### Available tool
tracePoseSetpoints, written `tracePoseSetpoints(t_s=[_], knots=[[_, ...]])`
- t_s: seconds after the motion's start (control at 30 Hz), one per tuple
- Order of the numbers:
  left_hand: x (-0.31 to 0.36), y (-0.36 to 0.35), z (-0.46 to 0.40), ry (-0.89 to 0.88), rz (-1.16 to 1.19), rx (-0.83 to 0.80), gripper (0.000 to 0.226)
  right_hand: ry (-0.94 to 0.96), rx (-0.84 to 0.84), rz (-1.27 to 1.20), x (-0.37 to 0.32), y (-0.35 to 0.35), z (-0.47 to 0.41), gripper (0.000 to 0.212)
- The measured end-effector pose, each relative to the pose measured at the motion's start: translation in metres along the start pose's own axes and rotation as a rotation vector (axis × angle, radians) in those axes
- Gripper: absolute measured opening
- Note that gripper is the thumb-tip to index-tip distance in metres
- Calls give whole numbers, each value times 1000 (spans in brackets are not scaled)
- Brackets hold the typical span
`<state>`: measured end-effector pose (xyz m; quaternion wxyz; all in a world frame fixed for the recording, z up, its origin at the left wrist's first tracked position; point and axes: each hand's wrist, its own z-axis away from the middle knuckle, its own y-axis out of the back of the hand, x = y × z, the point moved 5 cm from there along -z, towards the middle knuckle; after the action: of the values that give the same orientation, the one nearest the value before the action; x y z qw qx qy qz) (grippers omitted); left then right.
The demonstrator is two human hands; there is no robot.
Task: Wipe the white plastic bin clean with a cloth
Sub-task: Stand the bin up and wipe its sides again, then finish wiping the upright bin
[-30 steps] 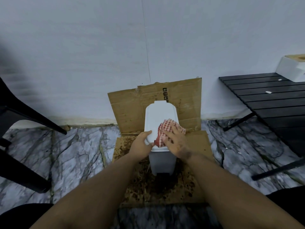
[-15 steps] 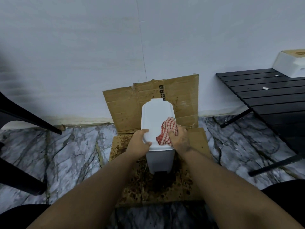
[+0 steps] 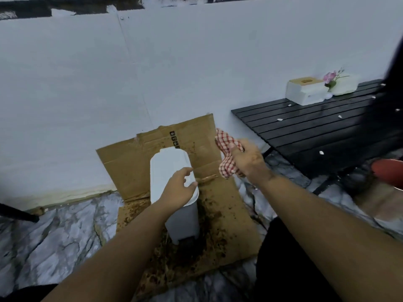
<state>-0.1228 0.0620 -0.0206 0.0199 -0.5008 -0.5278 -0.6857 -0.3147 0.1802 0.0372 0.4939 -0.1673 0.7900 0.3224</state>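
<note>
Cardboard [image 3: 202, 149], brown, flattened and heavily stained, leans against the pale wall and spreads over the marble-patterned floor [image 3: 54, 227]; on it stands the white plastic bin with a closed lid [image 3: 168, 164]. The bin's lower front is dark and blurred, so what sits at its base cannot be made out. The left hand [image 3: 181, 188] lies over the near right part of the lid, fingers curled around the lid's edge, covering that corner. The right hand [image 3: 248, 160] is raised to the right of the bin, clear of it, gripping a bunched red-and-white checked cloth [image 3: 227, 153]; part of the cloth is hidden inside the fist, and the hand is smeared by motion blur. A black slatted table [image 3: 316, 131] sits to the right, cut off by a dark shape at the frame edge. On it rest a white box with a tan top [image 3: 305, 92] and a pink flower [image 3: 330, 77], the container behind it being unclear. A red rounded object [image 3: 390, 173] is cropped at the right border.
</note>
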Motion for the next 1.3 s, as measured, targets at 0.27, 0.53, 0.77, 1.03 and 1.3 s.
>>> tracePoseSetpoints(t_s=[0.27,0.53,0.77,1.03,1.3], knots=[[174,-82,6,-376,81,-248,27,-126,317,-22,12,220,78,12],[299,-226,48,-676,-276,-725,30,-527,494,89,182,319,263,16],[281,-377,74,-688,-762,-1076,50,-842,450,36,332,287,362,16],[206,-479,70,-625,-861,-1227,50,-956,300,-3,420,236,355,19],[136,-526,62,-609,-883,-1306,48,-985,74,491,471,223,354,28]])
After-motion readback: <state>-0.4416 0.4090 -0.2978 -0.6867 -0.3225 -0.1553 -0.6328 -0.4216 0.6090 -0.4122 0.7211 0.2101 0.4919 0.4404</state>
